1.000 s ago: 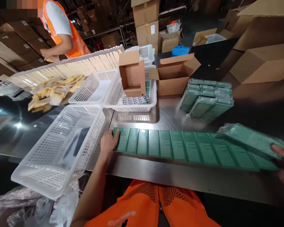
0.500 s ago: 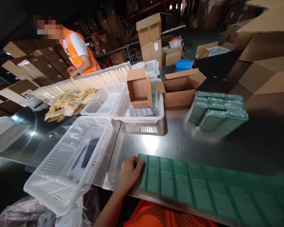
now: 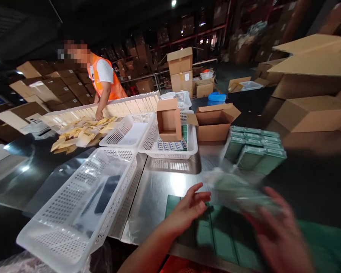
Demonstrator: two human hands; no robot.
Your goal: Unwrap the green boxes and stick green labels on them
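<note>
The left hand [image 3: 189,206] is open, with its fingers spread, and it hovers over the left end of a row of green boxes [image 3: 216,235] lying flat on the shiny counter [image 3: 165,182]. It may be touching the first boxes, but I cannot tell for sure. The boxes lie side by side. Each one's long side points away from the person, and the row runs left to right along the near edge of the counter.

The right hand [image 3: 275,235] is very blurry. It is to the right of the left hand and a bit nearer to the person. It seems to hold a blurry green pack in clear wrap [image 3: 238,191], lifted above the row, but I cannot tell how its fingers grip it. The pack sits between the two hands, with its long side running left to right. The right hand is the one on it, and the left hand's fingertips are just beside its left end.

Farther back and to the right, well apart from both hands, is a stack of green packs [image 3: 254,151]. To the left of the row is an empty-looking white basket [image 3: 82,204]. Behind it are more white baskets and an open brown box [image 3: 214,121]. Another person in an orange vest [image 3: 104,85] works at the far side.
</note>
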